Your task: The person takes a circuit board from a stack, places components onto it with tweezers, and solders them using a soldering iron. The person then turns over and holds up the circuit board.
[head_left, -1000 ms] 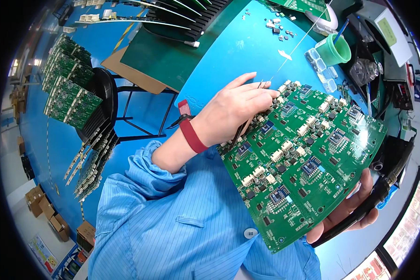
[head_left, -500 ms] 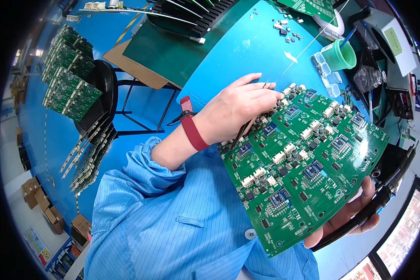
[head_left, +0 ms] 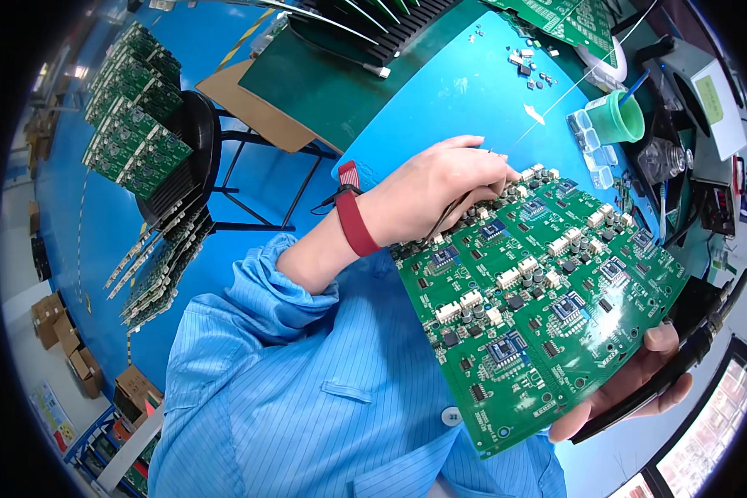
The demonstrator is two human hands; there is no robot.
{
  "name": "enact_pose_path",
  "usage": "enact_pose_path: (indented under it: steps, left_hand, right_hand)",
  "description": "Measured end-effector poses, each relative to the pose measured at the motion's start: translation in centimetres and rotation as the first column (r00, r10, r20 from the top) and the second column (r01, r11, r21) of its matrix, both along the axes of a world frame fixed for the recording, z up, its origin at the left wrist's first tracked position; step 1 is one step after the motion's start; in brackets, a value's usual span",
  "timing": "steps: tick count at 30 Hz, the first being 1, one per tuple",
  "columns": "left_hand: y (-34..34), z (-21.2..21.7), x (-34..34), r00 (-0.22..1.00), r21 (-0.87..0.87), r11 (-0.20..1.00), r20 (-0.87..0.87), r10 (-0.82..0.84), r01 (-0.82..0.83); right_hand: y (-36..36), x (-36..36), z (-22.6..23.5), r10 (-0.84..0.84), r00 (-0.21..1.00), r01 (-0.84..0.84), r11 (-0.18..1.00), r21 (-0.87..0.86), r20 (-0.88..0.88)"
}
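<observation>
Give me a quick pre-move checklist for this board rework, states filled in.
1. Circuit board supported: ok, right hand under its lower edge.
2. Left hand on the board's top edge with tweezers: ok.
3. Part in the tweezer tips: cannot tell.
4. Wrist strap on left wrist: ok.
5. Black tool gripped with the board in one hand: not ok, crowded.

Left hand (head_left: 436, 199) is reaching up and right across the body, fingers (head_left: 481, 170) curling in a pinch grip, wrist wearing a red strap, blue sleeve pushed back off the forearm. Right hand (head_left: 631, 386) is sitting low right, palm up, thumb (head_left: 662, 338) pressing inward, fingers clamping closed.
</observation>
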State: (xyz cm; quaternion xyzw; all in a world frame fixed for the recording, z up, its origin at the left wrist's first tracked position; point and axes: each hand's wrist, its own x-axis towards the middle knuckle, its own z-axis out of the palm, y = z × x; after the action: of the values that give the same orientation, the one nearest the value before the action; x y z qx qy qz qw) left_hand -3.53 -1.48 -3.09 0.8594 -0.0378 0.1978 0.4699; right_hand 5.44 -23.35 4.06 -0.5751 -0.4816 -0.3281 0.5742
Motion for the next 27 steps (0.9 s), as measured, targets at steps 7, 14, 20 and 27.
enact_pose_path:
  steps: [7, 14, 20, 27]
  left_hand:
    - [1.7, 1.0, 0.7, 0.989, -0.038, 0.993, -0.093, -0.115, 0.112]
    - [1.8, 0.5, 0.9, 0.990, -0.090, 0.988, -0.053, -0.127, 0.122]
    - [2.0, 0.3, 1.1, 0.991, -0.065, 0.990, -0.042, -0.126, 0.123]
    - [1.9, 0.3, 1.0, 0.994, -0.045, 0.993, -0.022, -0.111, 0.110]
  right_hand:
    - [0.8, 1.4, 0.1, -0.013, 0.998, 0.009, 0.997, 0.078, 0.056]
    - [-2.2, -0.5, -1.3, -0.027, 0.991, 0.032, 0.999, 0.037, -0.133]
    - [-2.7, -1.1, -1.8, -0.034, 0.979, 0.039, 0.999, 0.023, -0.199]
    - [-2.9, -1.5, -2.1, -0.029, 0.972, 0.037, 0.999, 0.027, -0.234]
